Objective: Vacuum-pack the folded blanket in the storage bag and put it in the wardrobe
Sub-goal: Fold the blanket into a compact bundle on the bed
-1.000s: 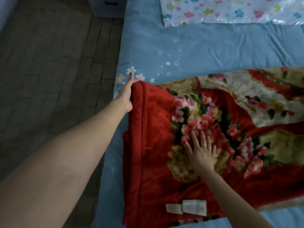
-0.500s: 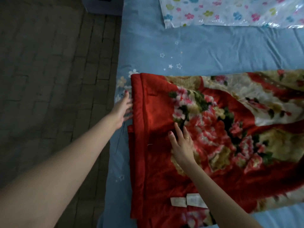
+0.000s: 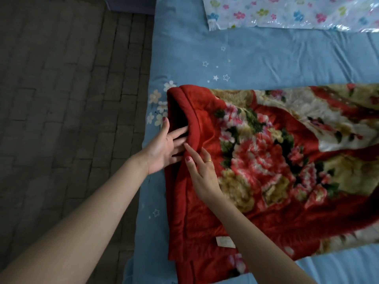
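The red blanket (image 3: 266, 160) with a flower pattern lies folded flat on the blue bed sheet (image 3: 266, 58). Its left hem is lifted a little, leaving a dark gap between the layers. My left hand (image 3: 164, 146) is palm up at that hem, its straight fingers reaching into the gap under the top layer. My right hand (image 3: 202, 171) rests on top of the blanket just beside it, fingers stretched toward the hem. The storage bag (image 3: 287, 13), clear plastic with coloured flowers, lies flat at the far end of the bed.
The bed's left edge runs down the middle of the view, with a dark brick floor (image 3: 61, 99) beyond it. The base of a piece of furniture (image 3: 131, 5) stands at the top. A white label (image 3: 225, 241) is sewn near the blanket's near corner.
My left hand has come down from the far corner along the left hem and slid under the top layer. My right hand has moved left across the blanket to the hem.
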